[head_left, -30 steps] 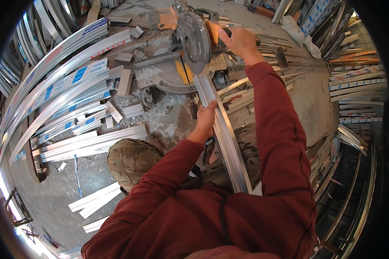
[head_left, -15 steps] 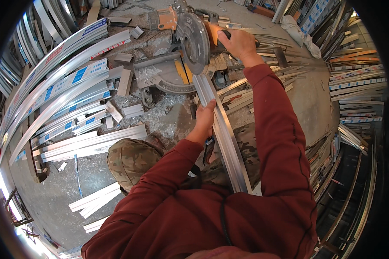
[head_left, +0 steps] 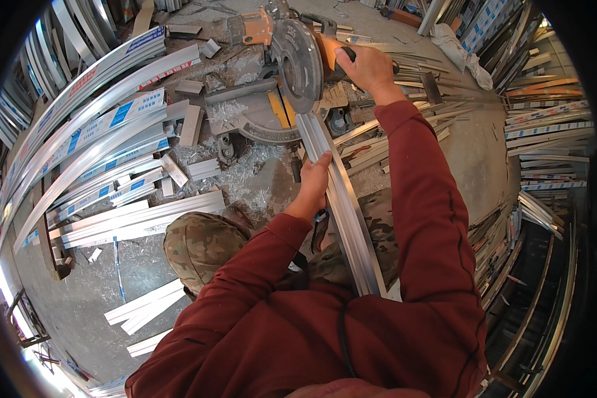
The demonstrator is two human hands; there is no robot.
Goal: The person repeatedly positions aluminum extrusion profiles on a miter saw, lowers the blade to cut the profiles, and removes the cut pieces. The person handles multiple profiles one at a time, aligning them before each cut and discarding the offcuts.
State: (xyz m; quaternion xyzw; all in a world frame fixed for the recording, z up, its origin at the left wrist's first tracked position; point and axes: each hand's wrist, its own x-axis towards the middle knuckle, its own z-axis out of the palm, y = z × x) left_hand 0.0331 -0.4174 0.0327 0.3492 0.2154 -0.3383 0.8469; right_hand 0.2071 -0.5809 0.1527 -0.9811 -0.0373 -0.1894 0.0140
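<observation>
My right hand is wrapped round the black handle of an orange and grey miter saw. The saw's round guard sits just above the far end of a long silver aluminium profile. That profile slopes from the saw's base back toward my lap. Gripping its left side is my left hand, thumb on top and fingers hidden beneath. A yellow insert shows in the saw's round base, left of the guard. The guard and profile hide where the blade meets the metal, so I cannot tell whether they touch.
Long wrapped profiles are stacked on the left, with short offcuts beside the saw. Metal shavings litter the floor. Thin strips lie to the right, and racks of profiles line the right side. Loose pieces lie lower left.
</observation>
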